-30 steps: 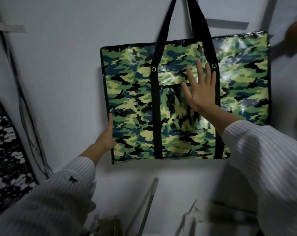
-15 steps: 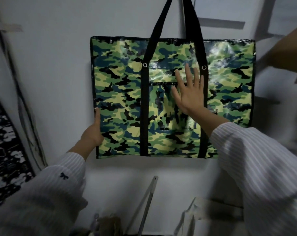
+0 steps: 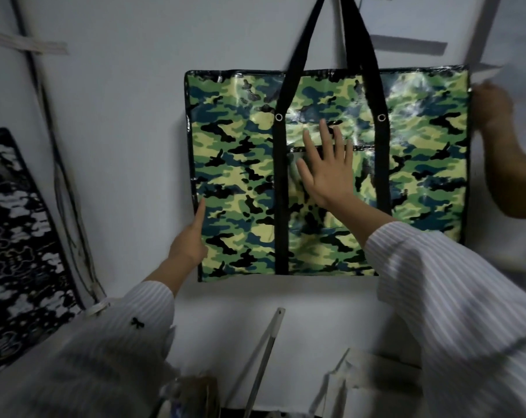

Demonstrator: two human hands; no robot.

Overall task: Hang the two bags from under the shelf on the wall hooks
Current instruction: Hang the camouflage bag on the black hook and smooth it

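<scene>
Straight, spread fingers (image 3: 326,137) of the right hand (image 3: 328,173) press flat on the front of the camouflage bag (image 3: 240,164); the left hand (image 3: 189,239) pinches its lower left edge, thumb in front, other fingers hidden behind. The bag hangs by black straps (image 3: 297,61) against the wall (image 3: 120,116), another person's hand (image 3: 493,107) at its right edge

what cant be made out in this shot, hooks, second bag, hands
1. Hook: head view's top edge cuts off the straps, so what the bag hangs from is unseen.
2. Left hand: the bag's edge hides its fingers; grip unclear.
3. Second bag: only blurred clutter at the bottom edge; none identifiable.
4. Another hand at the right edge: blurred, contact with the bag unclear.
</scene>
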